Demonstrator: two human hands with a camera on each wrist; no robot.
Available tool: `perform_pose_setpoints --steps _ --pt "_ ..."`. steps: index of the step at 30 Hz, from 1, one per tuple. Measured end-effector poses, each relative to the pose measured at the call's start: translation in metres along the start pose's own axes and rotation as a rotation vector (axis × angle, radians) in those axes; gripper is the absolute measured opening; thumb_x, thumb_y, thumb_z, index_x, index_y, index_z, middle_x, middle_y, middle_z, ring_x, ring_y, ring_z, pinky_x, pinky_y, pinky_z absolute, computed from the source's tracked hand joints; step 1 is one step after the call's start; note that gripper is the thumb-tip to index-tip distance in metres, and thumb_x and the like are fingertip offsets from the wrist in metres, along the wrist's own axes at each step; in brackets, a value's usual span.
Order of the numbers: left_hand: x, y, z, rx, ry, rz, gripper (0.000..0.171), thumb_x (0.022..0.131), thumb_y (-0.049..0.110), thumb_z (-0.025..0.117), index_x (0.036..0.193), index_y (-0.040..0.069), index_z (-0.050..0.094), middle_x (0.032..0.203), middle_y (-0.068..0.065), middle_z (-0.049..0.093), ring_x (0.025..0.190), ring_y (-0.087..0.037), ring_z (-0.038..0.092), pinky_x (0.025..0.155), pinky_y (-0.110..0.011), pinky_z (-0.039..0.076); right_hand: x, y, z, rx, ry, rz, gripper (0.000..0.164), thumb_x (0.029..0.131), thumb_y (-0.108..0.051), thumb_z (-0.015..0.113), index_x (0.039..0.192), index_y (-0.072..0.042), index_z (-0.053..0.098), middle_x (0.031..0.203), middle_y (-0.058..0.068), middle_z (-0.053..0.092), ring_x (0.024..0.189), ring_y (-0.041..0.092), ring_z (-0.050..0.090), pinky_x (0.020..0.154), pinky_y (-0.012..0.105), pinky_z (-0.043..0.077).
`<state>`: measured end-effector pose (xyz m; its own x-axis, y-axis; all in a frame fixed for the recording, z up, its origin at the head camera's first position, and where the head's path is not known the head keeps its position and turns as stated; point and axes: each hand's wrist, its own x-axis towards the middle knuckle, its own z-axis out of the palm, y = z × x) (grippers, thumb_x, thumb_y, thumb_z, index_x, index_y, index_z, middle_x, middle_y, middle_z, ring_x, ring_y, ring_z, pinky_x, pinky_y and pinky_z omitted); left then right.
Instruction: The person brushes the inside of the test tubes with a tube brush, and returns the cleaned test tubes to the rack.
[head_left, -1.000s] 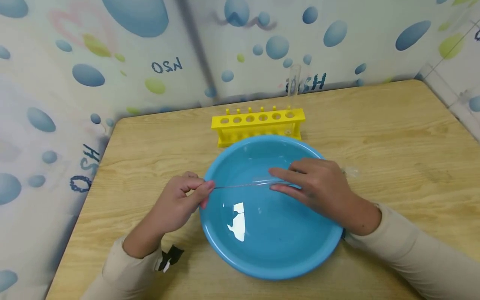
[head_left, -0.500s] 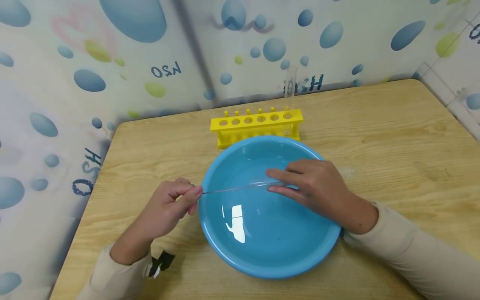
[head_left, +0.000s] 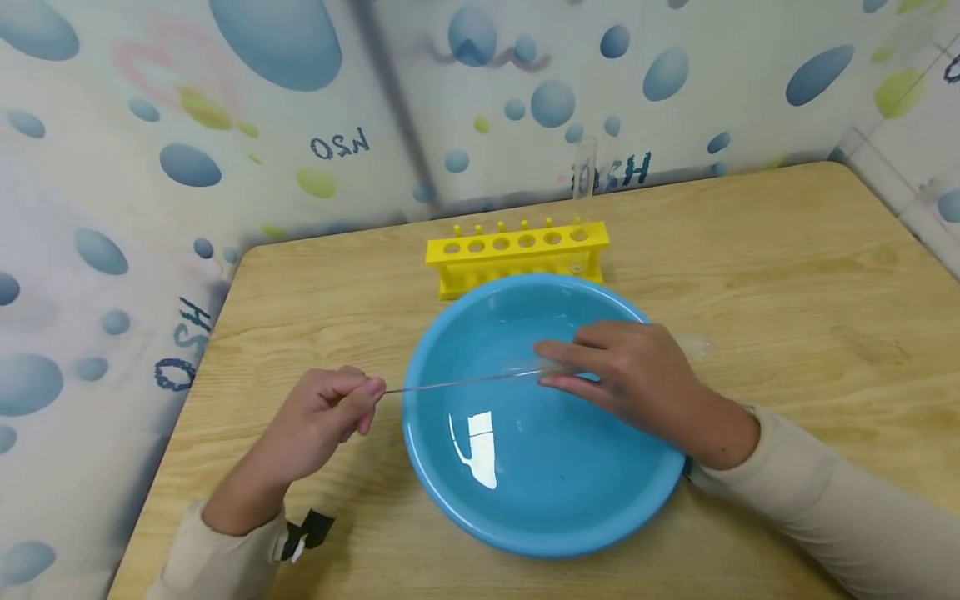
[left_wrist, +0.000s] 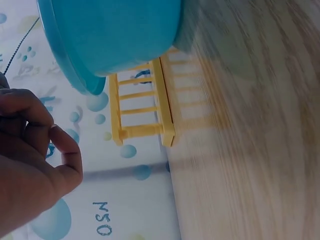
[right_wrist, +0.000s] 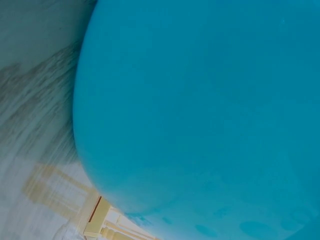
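My left hand [head_left: 318, 425], left of the blue basin, pinches the end of a thin twisted-wire handle, that of a test tube brush [head_left: 450, 383]. The wire runs rightward over the basin into the mouth of a clear glass test tube [head_left: 525, 372]. Above the basin's right half my right hand [head_left: 637, 383] grips that tube between thumb and fingers; its far part and the brush head are mostly hidden by the hand. In the left wrist view the left hand [left_wrist: 35, 145] shows curled fingers, with the twisted wire [left_wrist: 20, 46] rising past them. The right wrist view shows no hand.
The blue basin [head_left: 420, 450] holds water with a bright window reflection. Behind it stands a yellow test tube rack [head_left: 517, 243] with one upright clear test tube [head_left: 585, 171] at its right end. A small transparent item [head_left: 693, 345] lies right of the basin on the wooden table [head_left: 787, 275].
My left hand has moved left and slightly down, from the basin's rim to outside it, drawing more of the brush wire leftward. My right hand and the tube stay nearly in place.
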<state>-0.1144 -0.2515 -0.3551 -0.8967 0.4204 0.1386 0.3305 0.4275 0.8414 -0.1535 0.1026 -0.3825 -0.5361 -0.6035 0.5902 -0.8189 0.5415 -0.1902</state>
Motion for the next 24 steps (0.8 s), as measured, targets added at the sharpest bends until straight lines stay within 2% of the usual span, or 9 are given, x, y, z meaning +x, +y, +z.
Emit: perform_pose_setpoints --steps 9,21,24 --pt "-0.012 -0.008 -0.008 -0.009 0.014 0.016 0.042 0.102 -0.003 0.047 0.063 0.012 0.053 0.055 -0.001 0.041 0.048 -0.014 0.038 0.045 -0.03 0.035 -0.001 -0.001 0.001 -0.005 -0.009 0.004 0.046 0.073 -0.032 0.088 0.114 -0.016 0.076 0.074 -0.002 0.07 0.063 0.009 0.063 0.056 0.023 0.053" --pt "-0.02 -0.011 -0.014 -0.023 0.047 0.008 0.044 0.103 -0.003 0.045 0.062 0.011 0.052 0.056 -0.001 0.04 0.046 -0.016 0.037 0.045 -0.03 0.035 0.001 0.0 0.001 -0.011 -0.006 -0.001 0.046 0.072 -0.032 0.089 0.114 -0.017 0.077 0.073 -0.002 0.07 0.062 0.008 0.061 0.054 0.021 0.05" --pt "-0.019 -0.011 -0.013 -0.054 0.067 0.032 0.044 0.103 -0.005 0.043 0.062 0.011 0.05 0.056 -0.002 0.04 0.047 -0.016 0.036 0.045 -0.029 0.034 0.001 0.0 0.002 -0.021 -0.011 0.002 0.047 0.072 -0.032 0.089 0.114 -0.016 0.076 0.073 -0.002 0.069 0.061 0.008 0.061 0.054 0.022 0.05"
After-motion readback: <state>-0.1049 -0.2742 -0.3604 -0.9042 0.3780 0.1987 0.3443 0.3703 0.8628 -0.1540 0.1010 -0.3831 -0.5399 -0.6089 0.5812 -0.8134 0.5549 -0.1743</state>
